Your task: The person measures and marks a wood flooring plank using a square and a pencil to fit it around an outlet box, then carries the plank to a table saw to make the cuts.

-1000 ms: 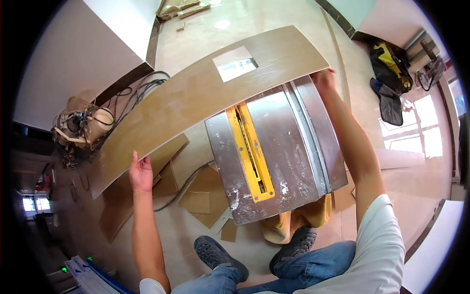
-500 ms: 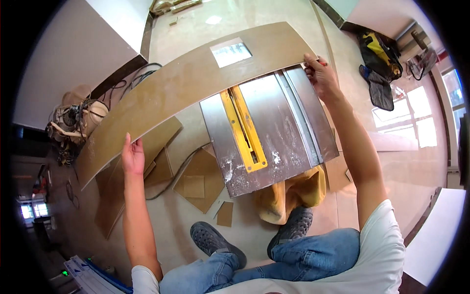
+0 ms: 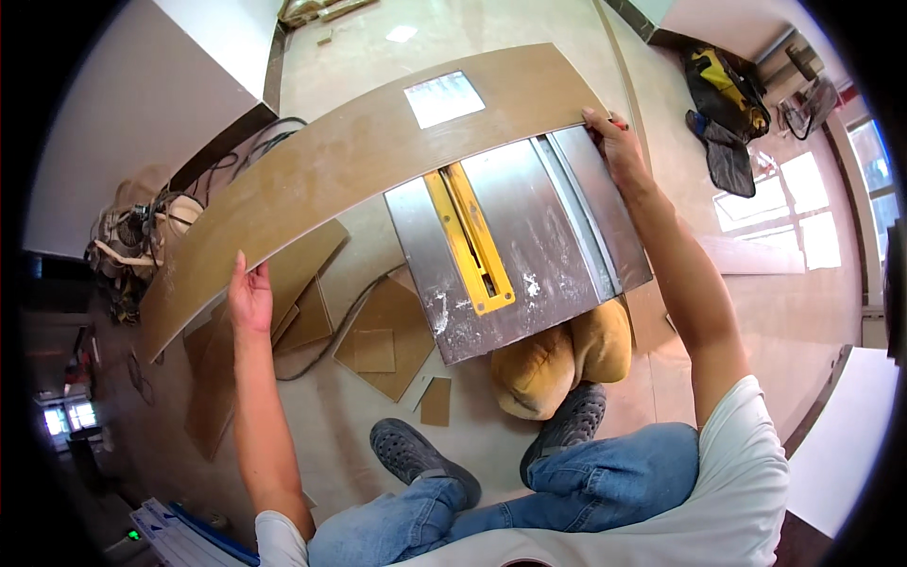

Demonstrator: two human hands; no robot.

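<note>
A long brown board [image 3: 321, 156] with a rectangular cutout spans from left to right, its right part over the far side of a metal table saw top [image 3: 539, 227]. With my left hand [image 3: 250, 298], I grip the board's near edge toward its left end, thumb on top and fingers below. My right hand [image 3: 614, 142] is closed round the board's right end; a small red-tipped object [image 3: 619, 123] shows by its fingers. The saw top has a yellow slotted insert [image 3: 470, 241] and white dust marks. A yellow-brown cloth bag [image 3: 562, 364] bulges under its near edge.
Board offcuts [image 3: 383, 354] lie on the floor left of the saw, with a dark cable [image 3: 350, 321] running among them. A machine with hoses [image 3: 142, 231] stands by the left wall. A black and yellow bag [image 3: 723, 94] lies at the far right.
The board's left end has shifted slightly left and toward me. My left hand has moved a little left with it. Both hands keep their hold.
</note>
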